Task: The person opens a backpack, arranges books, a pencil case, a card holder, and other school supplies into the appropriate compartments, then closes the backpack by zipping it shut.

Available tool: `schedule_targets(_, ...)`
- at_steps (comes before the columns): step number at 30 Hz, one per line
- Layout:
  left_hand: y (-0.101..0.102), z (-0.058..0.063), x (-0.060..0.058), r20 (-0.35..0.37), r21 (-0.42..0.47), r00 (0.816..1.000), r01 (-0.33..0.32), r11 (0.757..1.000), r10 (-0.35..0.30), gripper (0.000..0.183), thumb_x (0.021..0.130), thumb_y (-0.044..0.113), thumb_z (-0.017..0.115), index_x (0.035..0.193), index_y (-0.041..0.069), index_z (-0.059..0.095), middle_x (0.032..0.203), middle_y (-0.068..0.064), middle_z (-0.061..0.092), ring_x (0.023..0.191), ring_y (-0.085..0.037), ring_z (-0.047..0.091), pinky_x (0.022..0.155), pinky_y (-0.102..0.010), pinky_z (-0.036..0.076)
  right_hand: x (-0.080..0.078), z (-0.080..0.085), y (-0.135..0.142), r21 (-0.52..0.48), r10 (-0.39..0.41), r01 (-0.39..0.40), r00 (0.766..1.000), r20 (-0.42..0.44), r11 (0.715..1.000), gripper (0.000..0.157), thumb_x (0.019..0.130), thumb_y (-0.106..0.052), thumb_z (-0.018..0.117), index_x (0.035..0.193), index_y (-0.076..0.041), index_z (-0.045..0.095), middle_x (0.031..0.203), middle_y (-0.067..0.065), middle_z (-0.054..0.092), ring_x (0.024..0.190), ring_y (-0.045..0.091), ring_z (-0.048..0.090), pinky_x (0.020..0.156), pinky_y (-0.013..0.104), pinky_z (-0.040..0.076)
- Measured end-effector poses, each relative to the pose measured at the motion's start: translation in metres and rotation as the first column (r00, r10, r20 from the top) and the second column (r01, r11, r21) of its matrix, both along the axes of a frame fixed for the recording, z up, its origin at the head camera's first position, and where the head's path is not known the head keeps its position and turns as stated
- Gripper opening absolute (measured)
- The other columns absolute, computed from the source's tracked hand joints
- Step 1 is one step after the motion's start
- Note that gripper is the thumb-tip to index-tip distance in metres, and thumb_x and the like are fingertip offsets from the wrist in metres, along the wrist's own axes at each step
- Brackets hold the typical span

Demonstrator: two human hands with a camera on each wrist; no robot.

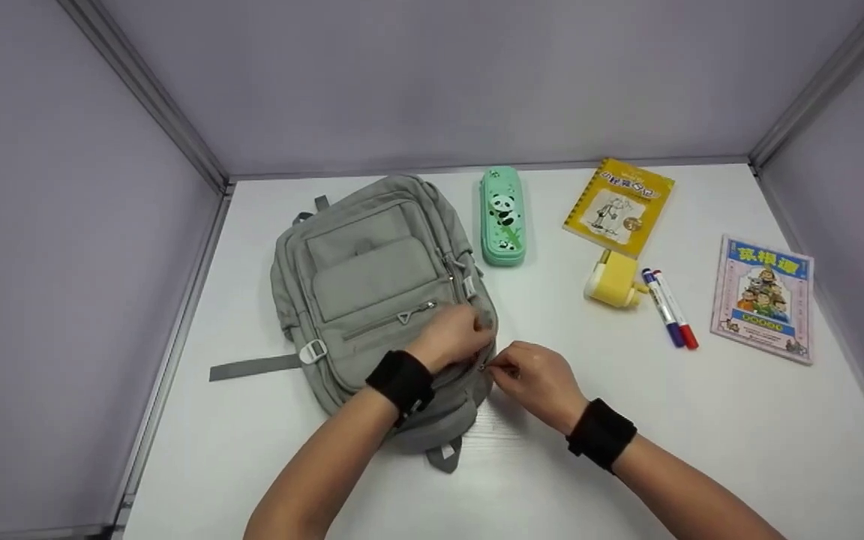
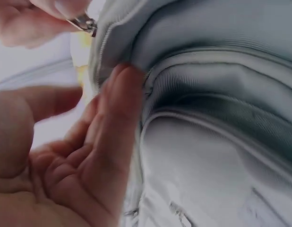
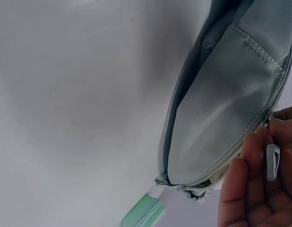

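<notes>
A grey backpack lies on its back on the white table, front pockets facing up. My left hand is at its right side, with fingers fairly straight and touching the edge of the unzipped opening; the thumb stands apart. Just beyond it, my right hand pinches a metal zipper pull on that same side. In the right wrist view, the pull's grey triangular end shows against the right fingers. The grey inner lining shows through the gap.
Right of the backpack are a green panda pencil case, a yellow spiral notebook, a yellow-and-white crank pencil sharpener, a blue marker, a red marker and a pink-edged book. Grey partition walls surround the table.
</notes>
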State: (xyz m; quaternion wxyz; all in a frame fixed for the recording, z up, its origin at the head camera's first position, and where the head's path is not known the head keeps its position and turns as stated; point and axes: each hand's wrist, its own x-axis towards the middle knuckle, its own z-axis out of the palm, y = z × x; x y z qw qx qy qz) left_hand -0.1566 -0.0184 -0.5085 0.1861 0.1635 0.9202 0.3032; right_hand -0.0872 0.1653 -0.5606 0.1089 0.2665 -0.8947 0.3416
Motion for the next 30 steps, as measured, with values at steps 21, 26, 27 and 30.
schedule_targets(21,0.006,0.004,0.002,0.183,0.05,0.98,0.068,0.996,-0.076,0.042,0.091,0.007,0.061,0.052,0.015,0.048,0.048,0.004,0.051,0.042,-0.01,0.047,0.044,-0.023,0.034,0.006,0.007,0.008,-0.003,-0.023,0.023,0.999,-0.032,1.0,0.015,0.084,-0.006,0.081,0.088,-0.02,0.076,0.081,-0.01,0.067,0.074,0.002,0.06,0.063,0.026,0.05)
schedule_targets(26,0.014,0.003,-0.003,0.167,0.108,0.983,0.054,0.993,-0.072,0.046,0.092,0.005,0.06,0.052,0.016,0.041,0.045,0.007,0.044,0.041,-0.008,0.045,0.044,-0.023,0.034,0.013,0.006,0.009,-0.035,-0.03,0.03,1.0,0.002,0.999,0.016,0.083,-0.006,0.082,0.086,-0.02,0.076,0.082,-0.011,0.067,0.075,0.001,0.062,0.064,0.026,0.052)
schedule_targets(27,0.015,0.003,-0.004,0.167,0.117,0.983,0.051,0.992,-0.071,0.046,0.093,0.005,0.06,0.052,0.016,0.041,0.045,0.007,0.044,0.041,-0.009,0.046,0.045,-0.023,0.035,0.015,0.006,0.008,-0.039,-0.025,0.026,1.0,0.004,0.999,0.016,0.083,-0.006,0.083,0.086,-0.021,0.076,0.081,-0.012,0.067,0.074,0.001,0.061,0.064,0.025,0.052)
schedule_targets(30,0.018,0.002,-0.007,0.159,0.127,0.985,0.051,0.991,-0.071,0.046,0.093,0.005,0.059,0.052,0.017,0.039,0.046,0.007,0.044,0.042,-0.008,0.046,0.045,-0.023,0.035,0.022,0.004,0.003,-0.046,0.0,0.0,1.0,-0.006,0.999,0.016,0.082,-0.006,0.083,0.085,-0.02,0.076,0.08,-0.012,0.066,0.072,0.001,0.059,0.062,0.026,0.05)
